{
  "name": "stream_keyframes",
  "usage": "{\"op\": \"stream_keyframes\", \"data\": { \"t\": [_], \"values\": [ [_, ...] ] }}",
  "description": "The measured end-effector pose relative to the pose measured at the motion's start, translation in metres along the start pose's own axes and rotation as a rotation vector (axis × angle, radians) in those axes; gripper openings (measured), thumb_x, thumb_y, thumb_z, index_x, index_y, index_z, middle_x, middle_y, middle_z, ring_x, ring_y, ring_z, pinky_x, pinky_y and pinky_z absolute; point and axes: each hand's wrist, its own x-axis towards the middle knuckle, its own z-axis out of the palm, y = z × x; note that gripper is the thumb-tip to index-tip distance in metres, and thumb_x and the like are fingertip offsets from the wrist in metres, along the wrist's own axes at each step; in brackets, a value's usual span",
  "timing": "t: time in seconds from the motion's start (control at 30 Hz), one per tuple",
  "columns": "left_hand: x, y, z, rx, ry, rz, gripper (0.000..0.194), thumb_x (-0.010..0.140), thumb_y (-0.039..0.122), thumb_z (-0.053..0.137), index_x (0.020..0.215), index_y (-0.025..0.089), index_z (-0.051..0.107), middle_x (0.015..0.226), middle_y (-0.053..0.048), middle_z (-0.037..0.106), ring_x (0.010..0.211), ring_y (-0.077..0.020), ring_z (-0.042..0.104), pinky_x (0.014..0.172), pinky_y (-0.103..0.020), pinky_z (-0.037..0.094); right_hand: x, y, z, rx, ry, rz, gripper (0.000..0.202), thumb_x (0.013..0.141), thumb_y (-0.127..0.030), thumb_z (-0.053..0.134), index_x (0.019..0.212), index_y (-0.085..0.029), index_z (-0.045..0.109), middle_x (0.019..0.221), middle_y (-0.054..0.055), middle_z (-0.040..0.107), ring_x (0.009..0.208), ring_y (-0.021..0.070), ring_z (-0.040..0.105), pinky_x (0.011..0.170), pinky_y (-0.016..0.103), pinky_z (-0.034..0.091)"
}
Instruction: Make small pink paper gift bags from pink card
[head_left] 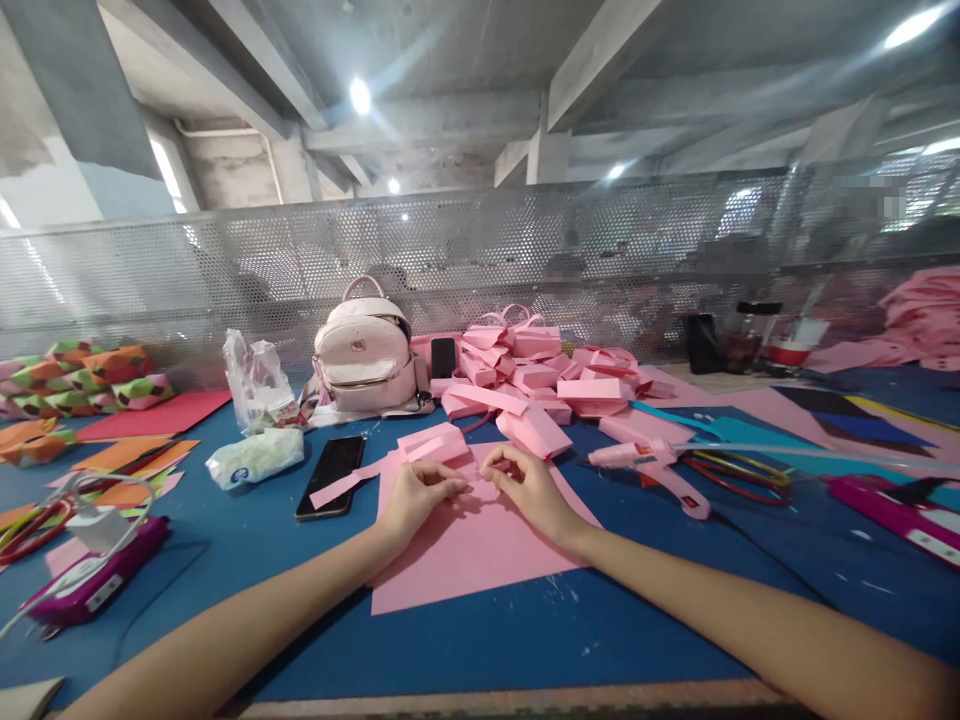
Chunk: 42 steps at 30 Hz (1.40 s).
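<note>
Over a pink sheet (457, 560) on the blue table, my left hand (424, 492) and my right hand (525, 488) face each other, a small gap between them. Both have thumb and forefinger brought together in a pinch. Something small and pale pink seems to lie between the fingertips, too blurred to make out. A folded pink piece (433, 443) sits just beyond my left hand. A narrow pink strip (337, 487) reaches from near that hand across a black phone (332, 476). Behind my right hand rests another folded pink piece (534, 430).
A heap of folded pink pieces (536, 372) stands behind the hands, beside a white backpack (364, 350). A pink glue gun (652, 465) with its cable lies to the right. On the left are a tissue pack (255, 458) and a purple power strip (101, 580).
</note>
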Motion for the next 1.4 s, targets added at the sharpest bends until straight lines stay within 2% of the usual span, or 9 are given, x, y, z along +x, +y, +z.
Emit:
{"op": "stream_keyframes", "data": {
  "t": [0.43,0.77,0.87,1.1,1.4],
  "values": [
    [0.0,0.002,-0.001,-0.093,0.083,0.005,0.032,0.099,0.036,0.063,0.122,0.015,0.061,0.119,-0.009,0.065,0.099,-0.0217,0.067,0.085,-0.041,0.058,0.001,0.0,-0.001,0.028,0.007,0.025,0.022,0.085,-0.042,0.063,0.079,-0.022,0.059,0.081,0.001,0.06,0.074,0.0173,0.058,0.056,0.026,0.046],
    [0.0,0.002,-0.001,-0.021,0.099,0.002,0.031,0.099,0.036,0.063,0.122,0.015,0.061,0.118,-0.009,0.065,0.098,-0.0212,0.067,0.084,-0.041,0.058,0.002,0.008,-0.002,0.017,-0.011,0.047,0.023,0.087,-0.044,0.063,0.085,-0.021,0.06,0.082,0.0,0.06,0.061,0.0133,0.055,0.055,0.027,0.046],
    [0.002,0.0,-0.001,0.018,0.09,-0.006,0.031,0.099,0.036,0.063,0.122,0.015,0.061,0.117,-0.008,0.065,0.097,-0.0208,0.067,0.083,-0.04,0.058,0.002,0.008,-0.001,0.008,-0.034,0.06,0.023,0.087,-0.044,0.062,0.086,-0.021,0.062,0.082,0.0,0.062,0.059,0.0131,0.055,0.055,0.028,0.047],
    [0.006,-0.006,-0.003,0.071,0.045,-0.004,0.031,0.099,0.036,0.063,0.122,0.015,0.061,0.118,-0.009,0.065,0.098,-0.0212,0.067,0.084,-0.041,0.058,0.002,0.005,-0.001,-0.019,-0.043,0.05,0.019,0.085,-0.04,0.065,0.087,-0.021,0.065,0.091,0.003,0.064,0.07,0.016,0.059,0.063,0.03,0.05],
    [0.005,-0.006,0.0,0.092,-0.022,0.029,0.031,0.099,0.037,0.062,0.12,0.015,0.062,0.114,-0.008,0.066,0.094,-0.02,0.068,0.082,-0.039,0.059,0.0,0.0,-0.002,-0.029,-0.073,0.041,0.018,0.086,-0.038,0.063,0.083,-0.02,0.064,0.082,0.001,0.064,0.069,0.0158,0.058,0.062,0.028,0.047]
  ]
}}
